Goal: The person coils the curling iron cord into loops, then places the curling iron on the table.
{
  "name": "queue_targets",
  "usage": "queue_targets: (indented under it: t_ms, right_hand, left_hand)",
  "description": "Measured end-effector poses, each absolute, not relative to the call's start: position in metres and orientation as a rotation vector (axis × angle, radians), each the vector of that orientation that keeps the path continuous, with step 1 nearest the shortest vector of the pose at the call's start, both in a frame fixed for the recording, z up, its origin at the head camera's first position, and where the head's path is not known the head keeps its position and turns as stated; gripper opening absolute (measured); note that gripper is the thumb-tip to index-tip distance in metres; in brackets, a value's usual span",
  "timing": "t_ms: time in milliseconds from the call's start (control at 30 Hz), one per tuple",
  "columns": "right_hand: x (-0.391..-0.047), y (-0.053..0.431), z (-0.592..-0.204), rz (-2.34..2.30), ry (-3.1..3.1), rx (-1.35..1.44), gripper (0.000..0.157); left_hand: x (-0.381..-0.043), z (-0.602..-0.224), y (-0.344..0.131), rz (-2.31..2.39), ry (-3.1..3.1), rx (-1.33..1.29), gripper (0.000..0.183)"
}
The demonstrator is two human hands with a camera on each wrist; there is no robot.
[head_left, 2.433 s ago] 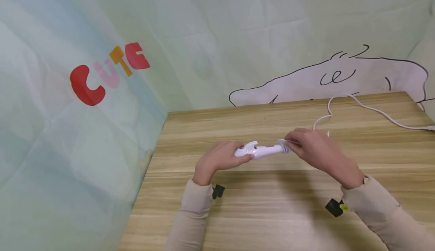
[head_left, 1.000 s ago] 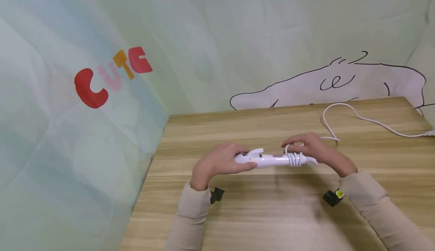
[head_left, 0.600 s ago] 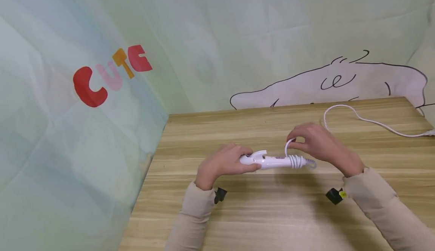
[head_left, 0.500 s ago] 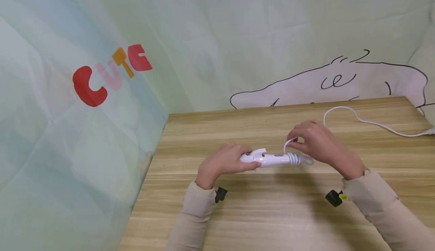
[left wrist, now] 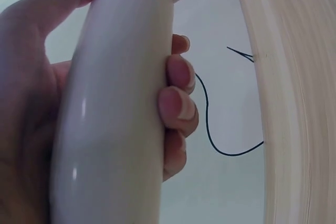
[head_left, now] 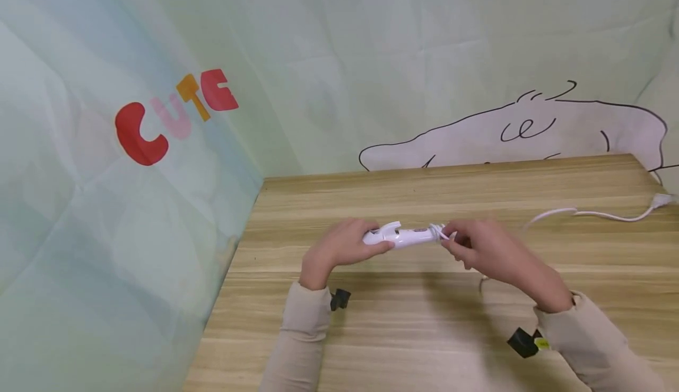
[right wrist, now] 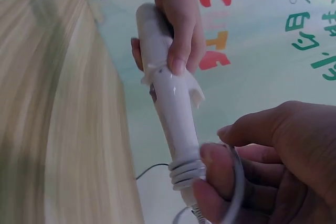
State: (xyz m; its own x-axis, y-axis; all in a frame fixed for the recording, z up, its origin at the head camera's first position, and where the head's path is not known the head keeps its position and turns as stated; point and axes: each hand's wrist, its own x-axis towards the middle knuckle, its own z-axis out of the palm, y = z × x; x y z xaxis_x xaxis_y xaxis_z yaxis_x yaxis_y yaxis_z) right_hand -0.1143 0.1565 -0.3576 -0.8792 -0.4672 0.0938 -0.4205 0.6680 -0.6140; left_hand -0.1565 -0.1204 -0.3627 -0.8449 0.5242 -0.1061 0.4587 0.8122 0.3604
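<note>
My left hand (head_left: 339, 244) grips a white curling iron (head_left: 411, 237) by its thick end, holding it above the table. In the left wrist view, curled fingers (left wrist: 177, 109) show round the smooth white barrel (left wrist: 113, 114). A lever-like clip (right wrist: 194, 93) sticks out from its side in the right wrist view. Several turns of white power cord (right wrist: 187, 174) circle the handle near its thin end. My right hand (head_left: 488, 249) pinches the cord beside those turns. From there, the loose cord (head_left: 610, 215) runs right across the table.
A white plug (head_left: 662, 200) lies at the table's far right edge. The wood-grain table (head_left: 339, 197) meets a printed fabric wall (head_left: 318, 85) behind and at the left. Dark wrist cameras (head_left: 524, 342) hang below both sleeves.
My right hand has swung the cord from behind the handle to its near side, lowering toward me. The loose cord has straightened and its plug has slid left. My left hand keeps its grip.
</note>
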Motion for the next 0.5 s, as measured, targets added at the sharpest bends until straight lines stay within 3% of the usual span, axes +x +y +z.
queue_targets:
  t_ms: [500]
  right_hand:
    - [-0.120, 0.154, -0.421, -1.467, 2.344, -0.761, 0.019]
  left_hand:
    - [-0.158, -0.355, -0.126, 0.539, 2.786, 0.717, 0.042]
